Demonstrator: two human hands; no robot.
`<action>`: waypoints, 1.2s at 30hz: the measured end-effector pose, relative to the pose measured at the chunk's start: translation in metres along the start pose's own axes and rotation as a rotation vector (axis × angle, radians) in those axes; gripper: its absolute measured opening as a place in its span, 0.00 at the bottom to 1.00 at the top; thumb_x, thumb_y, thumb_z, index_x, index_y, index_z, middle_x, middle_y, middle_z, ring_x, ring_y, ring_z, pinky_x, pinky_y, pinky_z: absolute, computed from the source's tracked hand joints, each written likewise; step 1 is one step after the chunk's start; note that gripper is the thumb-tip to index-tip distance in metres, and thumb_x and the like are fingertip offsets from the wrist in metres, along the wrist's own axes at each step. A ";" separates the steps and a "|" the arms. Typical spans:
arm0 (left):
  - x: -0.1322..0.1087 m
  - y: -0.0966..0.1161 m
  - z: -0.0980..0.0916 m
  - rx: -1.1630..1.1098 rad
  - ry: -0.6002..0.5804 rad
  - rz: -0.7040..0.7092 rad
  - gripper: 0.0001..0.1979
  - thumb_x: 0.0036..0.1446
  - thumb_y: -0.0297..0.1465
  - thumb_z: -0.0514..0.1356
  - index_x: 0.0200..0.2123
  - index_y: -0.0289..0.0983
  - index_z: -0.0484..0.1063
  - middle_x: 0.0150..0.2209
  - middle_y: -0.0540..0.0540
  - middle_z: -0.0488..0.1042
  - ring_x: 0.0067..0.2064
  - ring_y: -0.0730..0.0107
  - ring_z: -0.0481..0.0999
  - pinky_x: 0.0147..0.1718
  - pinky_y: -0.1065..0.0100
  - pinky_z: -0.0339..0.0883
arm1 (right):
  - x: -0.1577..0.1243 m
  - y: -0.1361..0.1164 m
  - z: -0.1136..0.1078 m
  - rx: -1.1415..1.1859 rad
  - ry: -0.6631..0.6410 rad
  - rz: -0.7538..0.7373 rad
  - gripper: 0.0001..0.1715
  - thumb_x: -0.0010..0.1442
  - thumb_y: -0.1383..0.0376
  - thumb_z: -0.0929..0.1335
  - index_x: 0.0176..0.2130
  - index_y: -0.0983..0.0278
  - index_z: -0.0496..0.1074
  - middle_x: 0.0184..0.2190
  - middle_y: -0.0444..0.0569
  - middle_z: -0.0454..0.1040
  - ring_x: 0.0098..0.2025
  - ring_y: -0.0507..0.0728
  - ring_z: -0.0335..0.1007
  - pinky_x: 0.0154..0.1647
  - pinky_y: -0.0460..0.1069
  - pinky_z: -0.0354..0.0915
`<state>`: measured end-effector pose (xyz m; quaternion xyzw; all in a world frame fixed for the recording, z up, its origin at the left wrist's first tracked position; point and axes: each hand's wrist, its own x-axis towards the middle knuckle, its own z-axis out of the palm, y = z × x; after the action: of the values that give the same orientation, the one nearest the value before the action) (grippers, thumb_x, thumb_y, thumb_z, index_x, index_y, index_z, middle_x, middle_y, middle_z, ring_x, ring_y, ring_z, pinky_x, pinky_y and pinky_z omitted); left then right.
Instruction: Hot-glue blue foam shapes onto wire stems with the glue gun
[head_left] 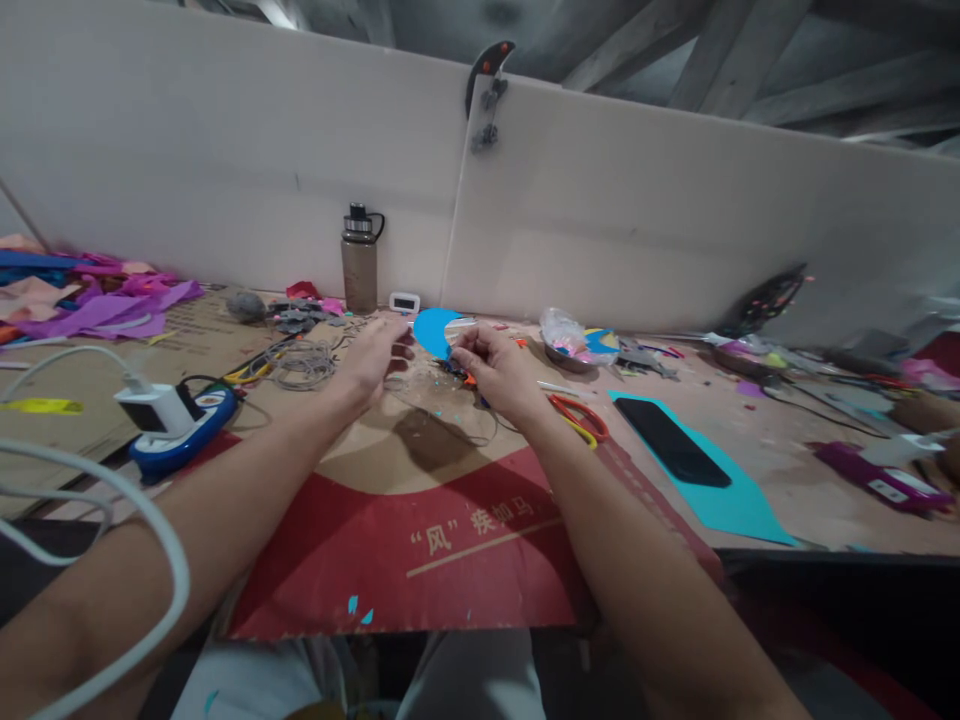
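Note:
A bright blue curved piece (433,331), like cut paper or thin foam, is held up over the middle of the table. My right hand (496,368) pinches its right side between thumb and fingers. Close to its left edge is my left hand (379,355), fingers loosely curled and apart; whether a fingertip touches the piece I cannot make out. Small dark and orange items (454,370) lie just below the piece, partly hidden by my right hand. Under my arms is a red and tan cardboard sheet (330,560) with a few blue scraps.
A bottle (360,265) and small digital display (404,302) stand by the white partition. Orange-handled scissors (581,418) and a phone (671,440) on turquoise sheet lie right. A blue power strip (184,440) and white cable (169,540) are left. Another person's hand (926,415) is far right.

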<state>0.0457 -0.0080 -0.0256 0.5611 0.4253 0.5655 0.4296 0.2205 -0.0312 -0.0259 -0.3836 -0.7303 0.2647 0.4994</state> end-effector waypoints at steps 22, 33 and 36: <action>-0.010 0.005 0.006 -0.057 -0.316 -0.064 0.13 0.44 0.30 0.67 0.33 0.31 0.71 0.29 0.43 0.76 0.27 0.70 0.76 0.30 0.67 0.72 | -0.004 0.003 -0.002 -0.281 0.050 -0.085 0.05 0.57 0.62 0.65 0.32 0.62 0.67 0.26 0.43 0.68 0.29 0.51 0.62 0.33 0.48 0.58; 0.002 -0.003 -0.003 0.006 -0.019 0.092 0.13 0.43 0.34 0.66 0.31 0.31 0.72 0.28 0.43 0.76 0.27 0.68 0.77 0.31 0.66 0.73 | -0.003 0.012 0.004 -0.316 0.058 -0.077 0.10 0.59 0.60 0.64 0.38 0.63 0.68 0.28 0.45 0.69 0.30 0.51 0.62 0.33 0.47 0.58; 0.005 -0.005 -0.007 0.001 0.072 0.133 0.12 0.44 0.34 0.65 0.30 0.31 0.72 0.25 0.44 0.75 0.26 0.69 0.76 0.29 0.67 0.71 | -0.006 0.013 0.012 -0.328 -0.067 -0.070 0.09 0.59 0.63 0.64 0.37 0.64 0.70 0.28 0.44 0.71 0.30 0.51 0.63 0.33 0.47 0.57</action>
<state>0.0392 -0.0016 -0.0292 0.5674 0.4026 0.6125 0.3752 0.2143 -0.0288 -0.0433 -0.4251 -0.7929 0.1372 0.4144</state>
